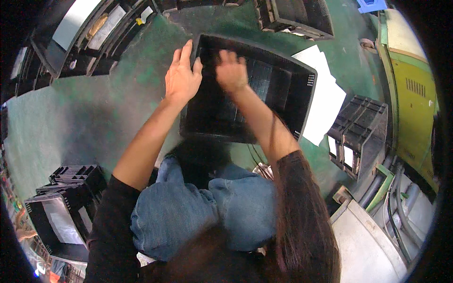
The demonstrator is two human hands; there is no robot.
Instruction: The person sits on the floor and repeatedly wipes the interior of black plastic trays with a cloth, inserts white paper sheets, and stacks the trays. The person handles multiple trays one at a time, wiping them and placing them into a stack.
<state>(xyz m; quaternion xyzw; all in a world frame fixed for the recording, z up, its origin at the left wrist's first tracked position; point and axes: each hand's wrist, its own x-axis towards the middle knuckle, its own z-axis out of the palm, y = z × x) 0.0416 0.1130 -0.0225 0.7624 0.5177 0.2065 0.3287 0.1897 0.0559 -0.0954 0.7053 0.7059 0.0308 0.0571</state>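
In front of my knees a large black plastic crate point(290, 87) rests with its open side up. My left hand point(181, 78) lies flat along its left wall, fingers stretched out and thumb by the rim. Inside the crate, toward the left, is my right hand point(232, 73), a little smeared by motion, with its fingers apart. I see nothing held in either hand. Dark, faintly shiny panels point(259, 78) show at the crate's bottom; part of it is hidden by my right forearm.
White sheets of paper point(325, 101) lie on the green floor along the crate's right side. More black crates point(356, 132) stand to the right, at the far edge point(292, 19), and at lower left point(56, 226). A green-yellow cabinet point(413, 104) and hoses point(398, 212) border the right.
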